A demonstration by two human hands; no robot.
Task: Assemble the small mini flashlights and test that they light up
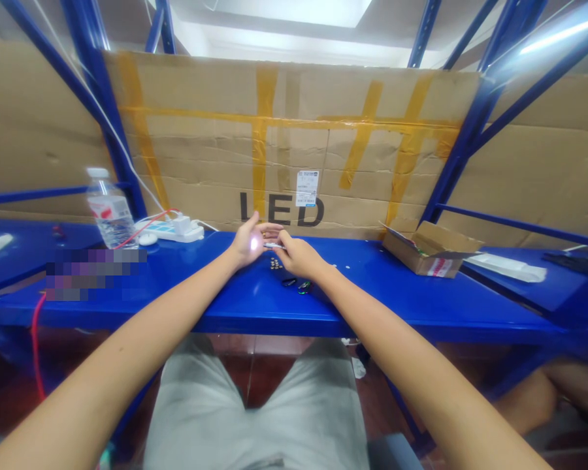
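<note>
Between the fingertips of my right hand (298, 254) is a slim silver penlight (274, 245), held almost level and pointing left. Its bright spot falls on the palm of my left hand (251, 243), which is open with the thumb raised and the fingers stretched toward the right hand. Whether the left fingertips touch the penlight I cannot tell. Just below the hands, a small cluster of round metallic pieces, like button cells (276, 264), lies on the blue table (245, 300). Nearer the front edge are a small black piece (289, 282) and a shiny green-and-black piece (304, 287).
At left stand a water bottle (110, 212) and a white power strip (189, 230) with a red cable. An open cardboard box (428, 251) sits at right. A large cardboard sheet (200, 156) backs the table between blue posts. Another person's leg (529, 398) shows lower right.
</note>
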